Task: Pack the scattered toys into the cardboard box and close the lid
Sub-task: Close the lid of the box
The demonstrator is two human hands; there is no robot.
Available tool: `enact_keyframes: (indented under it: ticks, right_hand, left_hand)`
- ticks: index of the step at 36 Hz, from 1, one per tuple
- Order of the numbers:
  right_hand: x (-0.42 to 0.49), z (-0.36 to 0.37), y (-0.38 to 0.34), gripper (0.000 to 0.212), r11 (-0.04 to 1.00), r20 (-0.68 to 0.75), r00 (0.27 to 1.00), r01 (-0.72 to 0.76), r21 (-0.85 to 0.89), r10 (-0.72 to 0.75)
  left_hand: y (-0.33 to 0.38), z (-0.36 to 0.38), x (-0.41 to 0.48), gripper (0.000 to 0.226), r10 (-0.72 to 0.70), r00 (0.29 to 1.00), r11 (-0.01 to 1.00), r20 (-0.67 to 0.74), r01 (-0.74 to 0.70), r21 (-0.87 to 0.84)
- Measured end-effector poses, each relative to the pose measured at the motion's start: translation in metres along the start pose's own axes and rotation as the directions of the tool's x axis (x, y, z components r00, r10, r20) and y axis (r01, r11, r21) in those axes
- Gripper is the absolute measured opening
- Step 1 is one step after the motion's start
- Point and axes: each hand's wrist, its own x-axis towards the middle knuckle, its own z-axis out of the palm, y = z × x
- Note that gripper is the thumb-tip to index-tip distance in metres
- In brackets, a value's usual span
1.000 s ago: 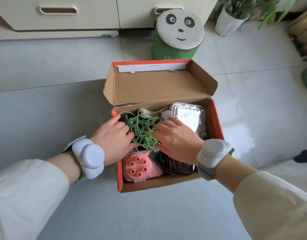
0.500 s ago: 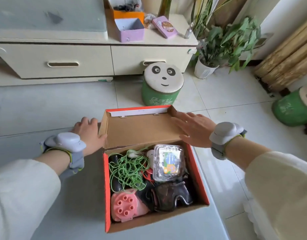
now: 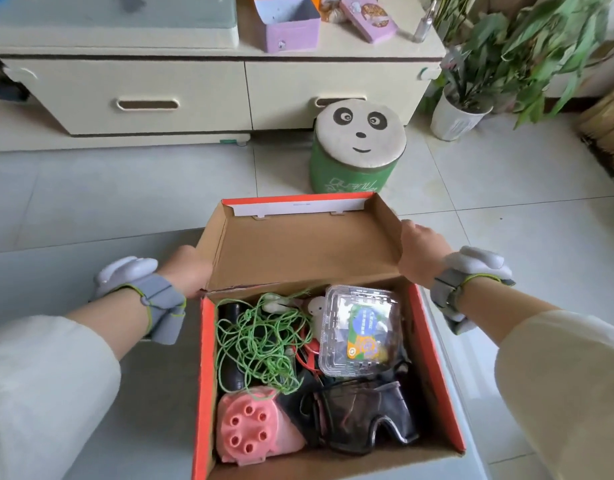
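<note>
The right hand [image 3: 418, 252] clasps the outer edge of the lid's [image 3: 305, 251] right flap, thumb on the rim; half a second ago it lay flat and open across the front of that flap. The left hand [image 3: 189, 271] sits against the outside of the left flap, lower and closer in than before. Its fingers, visible then, are now hidden behind the card, so its grip cannot be told. A second ago both hands were down inside the box [image 3: 437, 358], on the string [image 3: 260, 341]. The lid stands upright as before, leaving the box open on the grey tabletop [image 3: 142, 393]. Inside, nothing has shifted: the green string is tangled at the back left, a pink toy [image 3: 250, 424] lies at the front left, a clear tub [image 3: 359, 330] at the back right and dark goggles [image 3: 361, 414] at the front right. Beyond the box, a panda stool [image 3: 359, 147] stands on the floor before a cabinet [image 3: 160, 95].
</note>
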Motion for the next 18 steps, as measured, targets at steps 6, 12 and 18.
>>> enact_keyframes:
  ticks: [6,12,18]
  right_hand:
    - [0.002,-0.011,0.024,0.047,0.968,-0.018,0.999,-0.038,0.248,0.044]
    - [-0.026,-0.022,0.039,0.036,0.849,-0.121,0.991,0.014,0.528,0.059]
    - [-0.052,-0.026,0.043,0.024,0.684,-0.089,0.996,0.059,0.727,0.01]
  left_hand:
    - [0.003,-0.015,-0.019,0.018,0.101,0.993,0.917,0.067,-0.066,-0.393]
    - [-0.004,-0.035,-0.043,0.047,0.305,0.952,0.854,0.002,-0.273,-0.444]
    - [-0.032,-0.032,-0.049,0.028,0.407,0.903,0.904,-0.14,-0.42,-0.083]
